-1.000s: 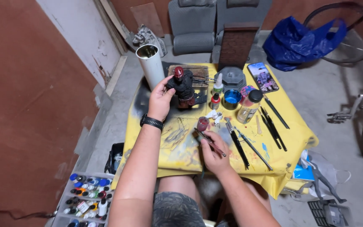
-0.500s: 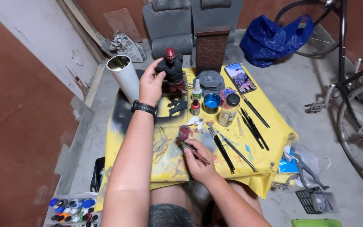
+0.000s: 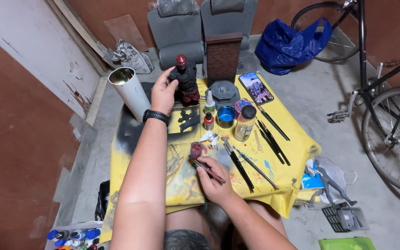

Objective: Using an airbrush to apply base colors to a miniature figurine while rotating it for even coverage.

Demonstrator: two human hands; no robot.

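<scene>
The left hand has lifted the figurine higher — brush unmoved.

**Figure coming up off the table**

The left hand is lifting the dark, red-headed figure higher and farther from the body than a second ago, standing it upright near the brick-patterned block. The right hand is drawing back toward the body, its paintbrush now angling beside the small red paint pot.
</scene>
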